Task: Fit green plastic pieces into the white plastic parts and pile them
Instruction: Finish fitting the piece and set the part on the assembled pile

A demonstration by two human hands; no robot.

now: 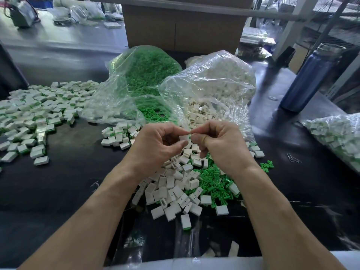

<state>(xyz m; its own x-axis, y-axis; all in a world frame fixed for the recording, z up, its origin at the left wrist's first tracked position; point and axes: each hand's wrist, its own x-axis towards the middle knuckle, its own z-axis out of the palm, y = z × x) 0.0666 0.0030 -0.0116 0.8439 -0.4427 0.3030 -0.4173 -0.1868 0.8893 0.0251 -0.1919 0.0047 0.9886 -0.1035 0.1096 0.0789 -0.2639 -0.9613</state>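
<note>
My left hand (155, 145) pinches a small white plastic part (183, 137) between thumb and fingers, above the middle of the table. My right hand (220, 145) meets it fingertip to fingertip, its fingers curled; what it holds is hidden. Below my hands lies a heap of loose white parts (175, 188) mixed with loose green pieces (212, 180). A pile of fitted white-and-green parts (37, 112) spreads over the left of the table, and a smaller pile (118, 136) lies just left of my left hand.
Two open clear bags stand behind my hands, one of green pieces (144, 75), one of white parts (218, 82). Another bag of parts (337, 137) lies at the right edge. A blue bottle (309, 78) stands at the back right, a cardboard box (185, 26) behind the bags.
</note>
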